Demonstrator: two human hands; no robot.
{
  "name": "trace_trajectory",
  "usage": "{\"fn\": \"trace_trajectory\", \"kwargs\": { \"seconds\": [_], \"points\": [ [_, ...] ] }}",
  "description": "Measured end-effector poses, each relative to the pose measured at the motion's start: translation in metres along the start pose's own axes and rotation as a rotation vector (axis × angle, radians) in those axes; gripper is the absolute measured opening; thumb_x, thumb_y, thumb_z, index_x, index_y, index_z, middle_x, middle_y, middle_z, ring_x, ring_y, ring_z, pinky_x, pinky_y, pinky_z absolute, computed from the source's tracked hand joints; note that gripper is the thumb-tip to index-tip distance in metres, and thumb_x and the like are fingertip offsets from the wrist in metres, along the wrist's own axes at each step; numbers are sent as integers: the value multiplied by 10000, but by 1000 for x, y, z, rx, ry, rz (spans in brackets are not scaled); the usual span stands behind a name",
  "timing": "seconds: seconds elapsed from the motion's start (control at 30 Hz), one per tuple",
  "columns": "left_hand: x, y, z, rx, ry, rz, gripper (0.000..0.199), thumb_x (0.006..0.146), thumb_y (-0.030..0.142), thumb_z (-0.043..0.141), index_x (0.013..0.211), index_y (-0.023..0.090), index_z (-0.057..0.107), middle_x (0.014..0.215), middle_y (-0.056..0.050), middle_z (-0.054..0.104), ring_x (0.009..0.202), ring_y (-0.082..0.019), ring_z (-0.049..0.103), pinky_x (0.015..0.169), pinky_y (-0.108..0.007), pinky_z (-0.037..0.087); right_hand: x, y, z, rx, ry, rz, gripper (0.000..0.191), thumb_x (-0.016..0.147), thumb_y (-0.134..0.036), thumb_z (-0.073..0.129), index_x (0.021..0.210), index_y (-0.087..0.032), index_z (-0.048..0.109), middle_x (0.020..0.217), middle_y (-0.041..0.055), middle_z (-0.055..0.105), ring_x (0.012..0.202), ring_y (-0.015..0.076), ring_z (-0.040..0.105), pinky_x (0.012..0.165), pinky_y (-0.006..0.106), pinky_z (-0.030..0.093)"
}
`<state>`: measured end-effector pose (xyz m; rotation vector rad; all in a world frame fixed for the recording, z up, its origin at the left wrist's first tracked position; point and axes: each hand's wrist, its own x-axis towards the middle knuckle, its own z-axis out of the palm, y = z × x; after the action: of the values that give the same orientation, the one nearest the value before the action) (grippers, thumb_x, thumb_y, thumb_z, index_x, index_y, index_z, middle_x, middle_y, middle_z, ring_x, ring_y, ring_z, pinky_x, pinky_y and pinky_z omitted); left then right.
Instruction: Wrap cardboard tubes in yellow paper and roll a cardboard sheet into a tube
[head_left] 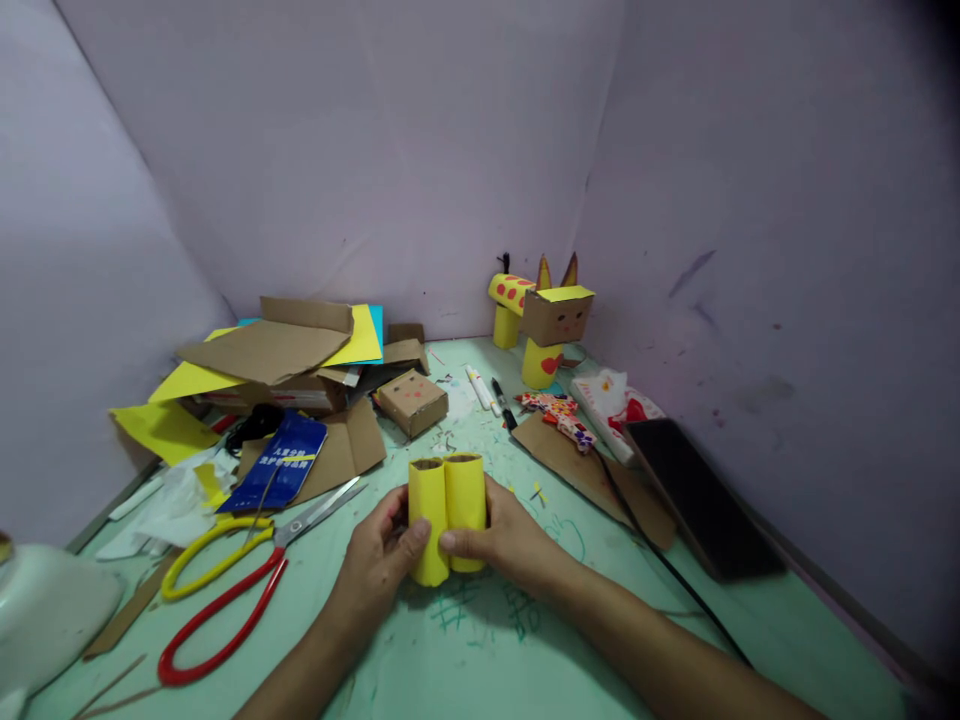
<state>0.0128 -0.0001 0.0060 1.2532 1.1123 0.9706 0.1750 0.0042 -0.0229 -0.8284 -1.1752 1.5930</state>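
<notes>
left hand: closed round the left yellow tube; a hard thumb press could dent its wall.
right hand: gripping the right yellow tube, thumb near where the two meet; uneven pressure might slide them out of line.
yellow tubes: side by side, roughly upright, over the near middle of the surface; cannot tell whether they rest on it.
scissors: tips near the left hand; a careless sideways reach could catch them.
</notes>
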Motion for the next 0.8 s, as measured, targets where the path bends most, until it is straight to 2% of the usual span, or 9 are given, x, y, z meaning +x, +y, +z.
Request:
{"fn": "trace_trajectory", "kwargs": {
  "seconds": [0.07, 0.13, 0.2, 0.27, 0.33, 0.4, 0.53, 0.8],
  "points": [
    [0, -1, 0, -80, -2, -16, 619, 608, 497, 745, 1094, 148, 589, 1071, -89, 680, 941, -252, 630, 770, -298, 507, 1, 0, 0, 6, 24, 12, 691, 529, -323, 859, 1120, -178, 533, 1063, 80, 653, 882, 227, 627, 791, 386, 495],
    [-1, -1, -1, -169, -4, -53, 579, 652, 473, 720, 1112, 155, 574, 1047, -86, 689, 918, -243, 644, 753, -303, 516, 1, -2, 0, 110, 15, 67, 650, 554, -398, 844, 1080, -168, 539, 1008, 79, 666, 874, 230, 637, 797, 380, 488],
    [0, -2, -2, -253, 6, -102, 490, 715, 460, 668, 1093, 160, 581, 969, -75, 709, 849, -224, 665, 713, -298, 524, 2, -8, -1, 253, -24, 164, 557, 667, -541, 730, 1020, -149, 550, 935, 91, 678, 842, 230, 652, 802, 383, 486],
    [1, -2, -4, -318, 30, -144, 392, 742, 434, 652, 1016, 158, 613, 889, -59, 722, 802, -202, 673, 707, -280, 525, 3, -15, -2, 390, -82, 278, 530, 805, -622, 523, 1011, -135, 557, 917, 110, 679, 839, 232, 659, 810, 397, 485],
    [3, -3, -6, -365, 57, -167, 321, 745, 404, 664, 951, 159, 638, 874, -45, 728, 818, -187, 672, 743, -265, 522, 4, -22, -4, 493, -124, 357, 529, 889, -597, 369, 1055, -130, 557, 960, 123, 675, 868, 230, 658, 822, 402, 482],
    [5, -5, -8, -397, 69, -184, 296, 743, 388, 675, 936, 165, 654, 892, -38, 731, 845, -187, 670, 758, -263, 523, 5, -25, -6, 534, -133, 374, 493, 931, -530, 305, 1100, -136, 549, 1002, 122, 669, 897, 227, 656, 854, 404, 470],
    [6, -7, -8, -431, 63, -201, 319, 731, 384, 689, 976, 181, 668, 934, -34, 733, 883, -204, 673, 774, -284, 530, 6, -22, -7, 496, -132, 378, 425, 945, -436, 307, 1116, -143, 563, 1007, 113, 679, 954, 234, 651, 932, 417, 431],
    [5, -3, -4, -402, 10, -177, 536, 691, 425, 705, 1144, 153, 609, 1040, -101, 712, 935, -271, 670, 816, -367, 530, 5, -15, -6, 455, -102, 280, 353, 839, -370, 544, 1091, -129, 593, 1063, 122, 677, 985, 248, 635, 936, 416, 427]
  ]
}}
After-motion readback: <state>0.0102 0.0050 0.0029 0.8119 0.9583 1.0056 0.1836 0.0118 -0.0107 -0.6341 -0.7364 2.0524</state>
